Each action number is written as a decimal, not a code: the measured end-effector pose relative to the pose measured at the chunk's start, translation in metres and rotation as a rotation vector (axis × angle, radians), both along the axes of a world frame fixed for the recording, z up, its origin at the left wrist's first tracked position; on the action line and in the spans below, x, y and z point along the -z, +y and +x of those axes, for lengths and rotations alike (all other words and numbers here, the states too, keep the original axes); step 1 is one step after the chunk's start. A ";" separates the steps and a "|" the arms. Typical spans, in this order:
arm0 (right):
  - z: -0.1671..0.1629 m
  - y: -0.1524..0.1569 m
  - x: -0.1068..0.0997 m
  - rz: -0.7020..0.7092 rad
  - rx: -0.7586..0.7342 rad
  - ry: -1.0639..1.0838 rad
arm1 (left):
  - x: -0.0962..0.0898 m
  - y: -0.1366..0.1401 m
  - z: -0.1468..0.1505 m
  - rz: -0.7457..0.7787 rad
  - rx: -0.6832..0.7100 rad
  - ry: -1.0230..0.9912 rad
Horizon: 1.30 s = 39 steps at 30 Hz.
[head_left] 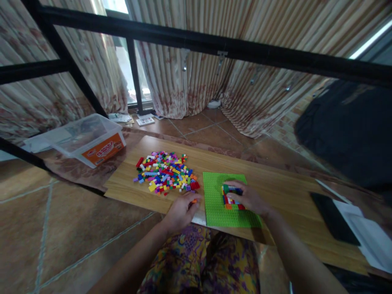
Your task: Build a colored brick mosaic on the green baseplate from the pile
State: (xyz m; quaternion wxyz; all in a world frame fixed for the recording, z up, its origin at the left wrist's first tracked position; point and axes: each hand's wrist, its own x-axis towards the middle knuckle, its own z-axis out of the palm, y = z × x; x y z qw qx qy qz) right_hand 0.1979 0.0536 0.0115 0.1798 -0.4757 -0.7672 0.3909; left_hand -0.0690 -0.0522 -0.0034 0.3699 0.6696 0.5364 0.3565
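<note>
The brick build (229,201) is sitting near the middle of the green board (214,210), its red, white, blue, orange and green pieces showing around the person's right hand (249,198). That hand is gripping the build's far part, fingers curling along the far side and thumb lying nearer, but it is covering too much for me to tell whether it is pressing down. Taking the board as my clock, twelve pointing away from the person, I am seeing the left hand (183,207) at nine, just beside the board, its fingertips pinching a small orange brick (194,201). Near ten, a heap of loose bricks (167,171) is lying on the wooden table (290,192); farther out that way, a clear tub with an orange front (103,150) is standing past the table's end. Around three, a dark flat object (333,218) is lying beside white papers (372,232). At twelve, striped curtains (165,81) are hanging behind a black rail (196,37).
</note>
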 end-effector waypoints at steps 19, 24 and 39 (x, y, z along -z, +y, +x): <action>-0.015 -0.011 0.010 0.089 0.209 -0.049 | 0.009 0.000 -0.001 0.069 0.014 0.000; -0.017 -0.015 0.015 0.098 0.270 -0.044 | 0.011 0.000 -0.001 0.077 0.022 -0.009; -0.018 -0.017 0.016 0.181 0.239 -0.042 | 0.007 -0.001 0.000 0.053 0.001 0.007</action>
